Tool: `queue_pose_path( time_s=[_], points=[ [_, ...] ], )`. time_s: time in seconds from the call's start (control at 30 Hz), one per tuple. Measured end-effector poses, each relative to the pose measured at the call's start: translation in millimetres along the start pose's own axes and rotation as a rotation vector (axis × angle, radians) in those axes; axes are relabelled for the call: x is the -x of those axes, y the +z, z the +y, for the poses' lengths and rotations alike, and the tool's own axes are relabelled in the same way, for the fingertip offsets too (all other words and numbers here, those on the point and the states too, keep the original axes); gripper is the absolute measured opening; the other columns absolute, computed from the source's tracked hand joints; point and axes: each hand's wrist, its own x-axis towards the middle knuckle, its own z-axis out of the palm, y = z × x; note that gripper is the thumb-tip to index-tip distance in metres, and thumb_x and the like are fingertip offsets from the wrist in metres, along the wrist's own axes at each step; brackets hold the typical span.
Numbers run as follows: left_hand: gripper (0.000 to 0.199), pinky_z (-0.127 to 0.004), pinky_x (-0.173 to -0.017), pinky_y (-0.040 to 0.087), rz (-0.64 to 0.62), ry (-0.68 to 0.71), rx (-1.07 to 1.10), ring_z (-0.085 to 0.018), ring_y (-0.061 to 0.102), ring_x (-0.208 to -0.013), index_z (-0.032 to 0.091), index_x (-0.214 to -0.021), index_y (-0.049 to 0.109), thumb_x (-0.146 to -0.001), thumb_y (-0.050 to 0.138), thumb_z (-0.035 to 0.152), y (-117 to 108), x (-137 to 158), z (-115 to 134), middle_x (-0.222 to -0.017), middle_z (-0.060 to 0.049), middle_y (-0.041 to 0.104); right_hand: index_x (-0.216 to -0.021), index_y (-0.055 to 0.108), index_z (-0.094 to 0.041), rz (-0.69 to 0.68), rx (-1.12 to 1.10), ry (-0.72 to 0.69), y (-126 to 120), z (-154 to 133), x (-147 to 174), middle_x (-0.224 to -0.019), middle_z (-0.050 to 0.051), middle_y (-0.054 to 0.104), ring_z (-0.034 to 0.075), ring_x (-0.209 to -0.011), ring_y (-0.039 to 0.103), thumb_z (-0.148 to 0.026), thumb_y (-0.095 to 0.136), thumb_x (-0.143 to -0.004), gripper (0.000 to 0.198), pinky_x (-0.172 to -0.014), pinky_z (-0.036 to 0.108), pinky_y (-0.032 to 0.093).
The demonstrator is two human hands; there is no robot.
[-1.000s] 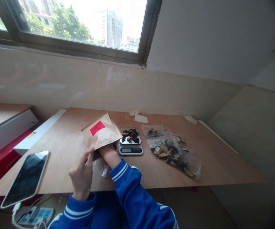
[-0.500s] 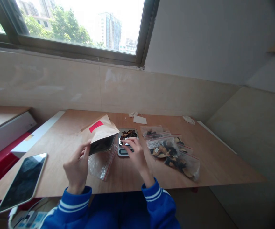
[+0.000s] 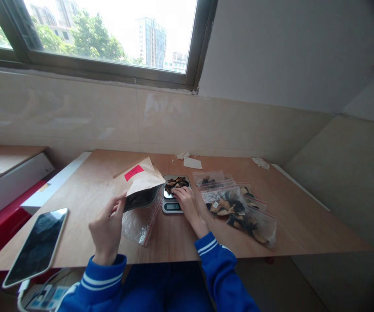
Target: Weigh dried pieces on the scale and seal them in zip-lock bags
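Observation:
My left hand (image 3: 108, 227) is closed on the near edge of a kraft paper bag (image 3: 146, 175) with a red label. The bag is tilted, its dark mouth toward me. Just right of it stands a small kitchen scale (image 3: 165, 207) with a lit display. A heap of dried black fungus (image 3: 174, 181), dark and curled, lies on its steel plate. My right hand (image 3: 189, 208) reaches over the scale's right side, fingers closed together at the front of the heap; the fingertips are partly hidden. Below the paper bag lies a clear zip bag (image 3: 141, 227).
Several clear zip bags of dried fungus (image 3: 234, 206) lie right of the scale. A phone or tablet (image 3: 36, 245) with a cable sits at the table's left edge. White paper (image 3: 192, 163) and crumpled tissue (image 3: 260, 163) lie at the back, below the window.
My right hand has lowered from above the scale's front onto the dried fungus heap, uncovering the display. My left hand still holds the paper bag. The view has shifted slightly.

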Motion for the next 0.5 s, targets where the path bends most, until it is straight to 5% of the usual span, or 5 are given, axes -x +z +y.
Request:
queue_pose_path(
  time_s=[0.13,0.3,0.4,0.5],
  points=[
    [0.028,-0.019,-0.054,0.045,-0.008,-0.007,0.001,-0.017,0.073,-0.070,0.026,-0.098,0.074,-0.089,0.056,0.045,1.4,1.2,0.8,-0.072,0.001,0.075,-0.122,0.062,-0.021,0.058,0.078,-0.031,-7.2,-12.5,7.0,-0.115,0.011,0.066,0.026,-0.105,0.058,-0.012,0.050,-0.093,0.033,-0.087,0.042,0.048],
    [0.029,-0.018,-0.051,0.044,-0.003,0.001,0.011,-0.016,0.072,-0.066,0.026,-0.097,0.074,-0.089,0.055,0.046,2.0,3.9,1.7,-0.069,0.001,0.074,-0.113,0.064,-0.019,0.166,-0.133,-0.227,-25.2,-67.7,19.6,-0.105,0.009,0.066,0.020,-0.100,0.059,-0.011,0.044,-0.093,0.029,-0.090,0.035,0.050],
    [0.030,-0.017,-0.050,0.043,-0.013,0.018,0.020,-0.014,0.071,-0.063,0.026,-0.098,0.074,-0.090,0.054,0.047,2.2,5.1,2.5,-0.069,0.001,0.074,-0.113,0.063,-0.016,0.146,-0.234,-0.389,-35.2,-104.3,17.8,-0.103,0.008,0.066,0.018,-0.097,0.059,-0.010,0.042,-0.092,0.030,-0.090,0.031,0.051],
    [0.031,-0.017,-0.049,0.043,-0.009,0.025,0.033,-0.014,0.071,-0.063,0.026,-0.098,0.074,-0.090,0.054,0.047,1.8,7.6,2.3,-0.069,0.001,0.074,-0.116,0.061,-0.013,0.046,-0.215,-0.374,-36.6,-126.9,6.6,-0.106,0.010,0.066,0.020,-0.102,0.060,-0.008,0.041,-0.090,0.034,-0.092,0.033,0.052]
  ],
)
